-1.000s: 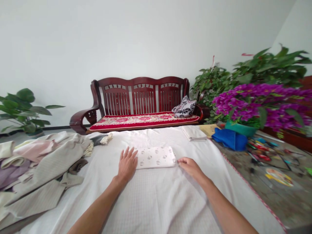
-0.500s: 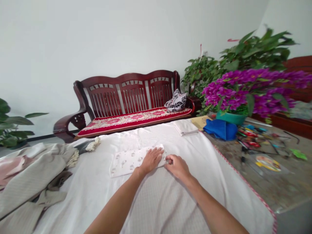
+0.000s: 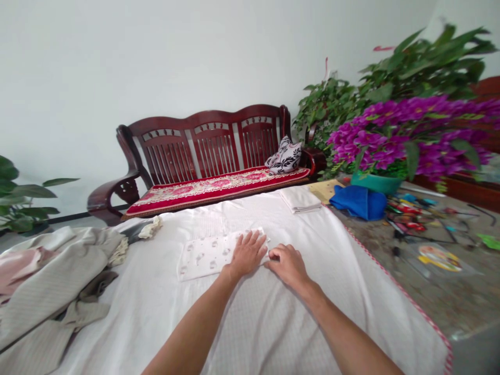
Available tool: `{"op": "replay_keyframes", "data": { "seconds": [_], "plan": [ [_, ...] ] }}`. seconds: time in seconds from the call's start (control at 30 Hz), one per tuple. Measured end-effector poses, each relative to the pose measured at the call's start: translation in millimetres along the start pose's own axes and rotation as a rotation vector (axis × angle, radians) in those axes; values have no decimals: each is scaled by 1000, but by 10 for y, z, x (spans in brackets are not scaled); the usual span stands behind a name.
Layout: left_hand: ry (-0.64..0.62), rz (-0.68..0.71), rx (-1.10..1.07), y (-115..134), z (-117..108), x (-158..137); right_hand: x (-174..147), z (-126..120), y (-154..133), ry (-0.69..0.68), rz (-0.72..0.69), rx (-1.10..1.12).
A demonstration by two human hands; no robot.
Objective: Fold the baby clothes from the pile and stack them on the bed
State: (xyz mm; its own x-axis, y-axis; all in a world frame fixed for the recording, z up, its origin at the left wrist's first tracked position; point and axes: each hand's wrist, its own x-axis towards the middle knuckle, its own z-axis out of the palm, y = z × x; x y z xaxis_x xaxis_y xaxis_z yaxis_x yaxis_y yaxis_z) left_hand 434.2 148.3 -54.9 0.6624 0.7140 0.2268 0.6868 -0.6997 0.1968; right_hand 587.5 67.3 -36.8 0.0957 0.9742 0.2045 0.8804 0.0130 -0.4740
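Observation:
A folded white cloth with a small grey print (image 3: pixel 203 258) lies flat on the white sheet (image 3: pixel 156 302). My left hand (image 3: pixel 248 254) rests palm down on its right part, fingers stretched and slightly spread. At the cloth's right end, my right hand (image 3: pixel 288 264) is closed, with thumb and forefinger pinching the edge. Part of the cloth is hidden under my left hand, and the pinched bit is mostly covered by the fingers.
A folded white cloth (image 3: pixel 300 199) lies at the sheet's far right. Crumpled grey clothes (image 3: pixel 74 271) are heaped on the left. Beyond the sheet's right edge are a blue cloth (image 3: pixel 358 202), tools (image 3: pixel 414 221) and purple flowers (image 3: pixel 390 135). A wooden bench (image 3: pixel 211 140) stands behind.
The view has shifted slightly. My left hand still lies on the printed cloth, its fingers a little more spread. My right hand stays at the cloth's right end.

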Motion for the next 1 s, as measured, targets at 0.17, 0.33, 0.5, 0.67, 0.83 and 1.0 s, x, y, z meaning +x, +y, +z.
{"op": "replay_keyframes", "data": {
  "seconds": [0.17,0.33,0.5,0.67,0.83,1.0],
  "plan": [
    [9,-53,-2,47,15,21,-68,-1,89,51,-122,-40],
    [5,-94,-19,83,22,26,-160,-69,72,196,-128,-7],
    [14,-102,-29,102,-24,8,-159,-48,28,214,-268,68],
    [63,-78,-129,67,-47,7,-146,2,92,172,-292,34],
    [219,-137,-361,-17,-29,-148,-129,9,175,180,-353,-17],
    [469,-308,-395,-395,-361,-744,-135,16,207,269,-423,-86]
  ]
}}
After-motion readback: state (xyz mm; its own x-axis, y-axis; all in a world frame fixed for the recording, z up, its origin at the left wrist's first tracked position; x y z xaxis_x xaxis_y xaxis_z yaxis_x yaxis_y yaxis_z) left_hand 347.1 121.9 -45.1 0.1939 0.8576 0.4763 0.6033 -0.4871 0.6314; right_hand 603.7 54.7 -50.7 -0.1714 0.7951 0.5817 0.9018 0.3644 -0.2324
